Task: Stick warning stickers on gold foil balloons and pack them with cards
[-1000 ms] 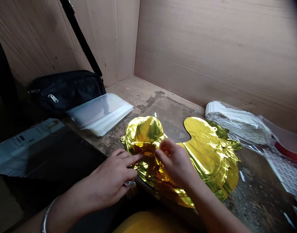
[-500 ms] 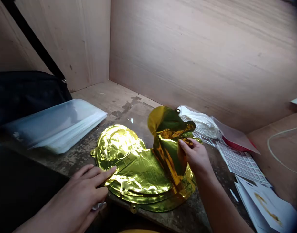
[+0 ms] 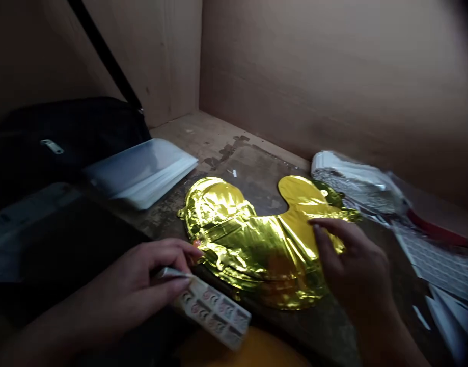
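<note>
My left hand [image 3: 142,280] is shut on a strip of stickers [image 3: 214,311] printed in rows with small round and lettered marks, held between thumb and fingers at the near edge of the table. A stack of flat gold foil balloons [image 3: 264,244], curved and shiny, lies in front of me. The left index fingertip is at the stack's left near edge. My right hand [image 3: 356,260] is over the balloons' right part, thumb and index finger pinched close together. Whether something tiny is between them I cannot make out; the hand is dark and blurred.
Clear plastic sleeves [image 3: 142,173] lie stacked at left, before a black bag [image 3: 73,132]. At right are a white bundle in plastic [image 3: 356,178], a printed sticker sheet [image 3: 440,260] and white cards [image 3: 455,316]. Wooden walls [image 3: 333,76] close off the back.
The gold balloon that my right hand held folded up now lies flat on the stack. My left hand, formerly resting on the foil, now holds the sticker strip. The view has shifted left.
</note>
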`<state>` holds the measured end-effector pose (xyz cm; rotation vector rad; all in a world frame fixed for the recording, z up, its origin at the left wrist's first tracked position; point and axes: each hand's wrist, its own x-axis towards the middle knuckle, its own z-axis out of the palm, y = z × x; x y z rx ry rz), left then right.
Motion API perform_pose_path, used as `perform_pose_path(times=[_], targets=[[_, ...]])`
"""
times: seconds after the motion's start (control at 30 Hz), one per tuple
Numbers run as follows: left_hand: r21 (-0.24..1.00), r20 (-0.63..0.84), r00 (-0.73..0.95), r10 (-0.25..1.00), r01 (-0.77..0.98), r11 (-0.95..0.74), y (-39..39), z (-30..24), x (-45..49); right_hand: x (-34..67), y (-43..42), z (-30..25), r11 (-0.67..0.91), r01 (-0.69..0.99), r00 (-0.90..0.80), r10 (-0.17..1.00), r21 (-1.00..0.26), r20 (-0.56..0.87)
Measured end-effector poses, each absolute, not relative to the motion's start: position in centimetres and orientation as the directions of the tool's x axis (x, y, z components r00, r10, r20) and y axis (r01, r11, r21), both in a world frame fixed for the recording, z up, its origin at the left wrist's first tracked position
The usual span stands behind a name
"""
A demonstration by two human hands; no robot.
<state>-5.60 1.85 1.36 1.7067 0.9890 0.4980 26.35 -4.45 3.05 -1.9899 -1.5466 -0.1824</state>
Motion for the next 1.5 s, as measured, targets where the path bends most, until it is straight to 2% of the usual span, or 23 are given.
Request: perform_pose_path(times=[0.03,0.07,0.1,0.17,0.27,0.43,0.57,0.63,0.8,0.9,1.23,1.37,1.5], targets=[[0.942,-0.237,0.568,0.788,0.333,0.043,1.5,1.5,-5.6,23.8,-4.8,3.9,0.074,0.92,0.106,0.898,-0.384,0.428],[0.941,-0.317,0.564,0.762,0.284,0.181,1.2,1.5,-5.4,21.4,-5.1,4.6,0.204,0.885,-0.039,0.928,-0.418,0.37],[0.93,-0.367,0.557,0.745,0.235,0.283,0.9,1.4,-5.2,19.3,-5.4,5.1,0.295,0.857,-0.137,0.921,-0.423,0.364],[0.916,-0.391,0.538,0.747,0.149,0.372,0.4,0.7,-4.4,16.3,-5.5,5.5,0.35,0.827,-0.223,0.922,-0.439,0.316],[0.919,-0.36,0.534,0.765,0.064,0.388,-0.3,-0.3,-3.4,14.5,-5.1,5.0,0.286,0.814,-0.223,0.958,-0.505,0.183],[0.937,-0.319,0.51,0.799,0.044,0.346,-0.9,-0.5,-3.2,14.8,-4.0,4.2,0.058,0.707,-0.142,0.988,-0.705,-0.061],[0.944,-0.311,0.483,0.818,0.059,0.324,-1.2,-0.6,-3.7,15.2,-3.7,4.1,-0.041,0.659,-0.12,0.98,-0.751,-0.159],[0.956,-0.285,0.47,0.835,0.072,0.285,-1.4,-0.8,-3.8,15.4,-3.7,4.1,-0.021,0.672,-0.134,0.98,-0.741,-0.15],[0.976,-0.218,0.421,0.88,0.112,0.188,-1.7,-0.9,-3.3,15.1,-3.9,4.2,0.187,0.756,-0.17,0.982,-0.627,0.088],[0.978,-0.209,0.421,0.883,0.112,0.178,-1.8,-1.1,-3.1,14.5,-3.9,4.1,0.253,0.774,-0.208,0.967,-0.581,0.144],[0.979,-0.17,0.397,0.902,0.176,0.106,-1.8,-1.1,-3.1,13.9,-3.9,4.3,0.28,0.759,-0.217,0.96,-0.588,0.176],[0.975,-0.198,0.419,0.886,0.174,0.136,-2.0,-1.1,-3.0,14.0,-4.2,4.1,0.301,0.754,-0.208,0.953,-0.583,0.222],[0.97,-0.244,0.475,0.845,0.103,0.222,-2.0,-1.2,-3.2,14.4,-4.3,3.8,0.211,0.753,-0.171,0.977,-0.624,0.125]])
